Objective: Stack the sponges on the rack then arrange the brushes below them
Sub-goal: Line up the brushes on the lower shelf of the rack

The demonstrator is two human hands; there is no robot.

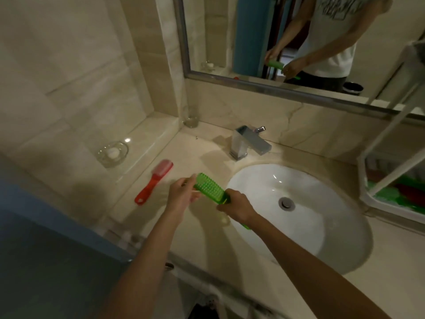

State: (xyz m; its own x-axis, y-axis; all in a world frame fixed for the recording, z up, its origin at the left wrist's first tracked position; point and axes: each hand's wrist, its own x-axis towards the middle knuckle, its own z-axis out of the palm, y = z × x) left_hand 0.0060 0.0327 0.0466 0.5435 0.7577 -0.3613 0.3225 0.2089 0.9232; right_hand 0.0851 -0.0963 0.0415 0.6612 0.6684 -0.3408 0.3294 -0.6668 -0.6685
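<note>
Red brush [153, 182] lies on the tabletop [207, 146] at nine o'clock, not yet racked. Centre: left hand [181, 194] pinches the head of the green brush [209, 188], and right hand [236, 207] grips its handle. At three o'clock, the rack [391, 208] holds blurred green and red items. Both brushes apparently await placing.

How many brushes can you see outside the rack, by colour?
Green brush: 1, held by the left hand and the right hand.
Red brush: 1, lying on the counter.
Total: 2.
What is inside the rack is too blurred to count.
</note>
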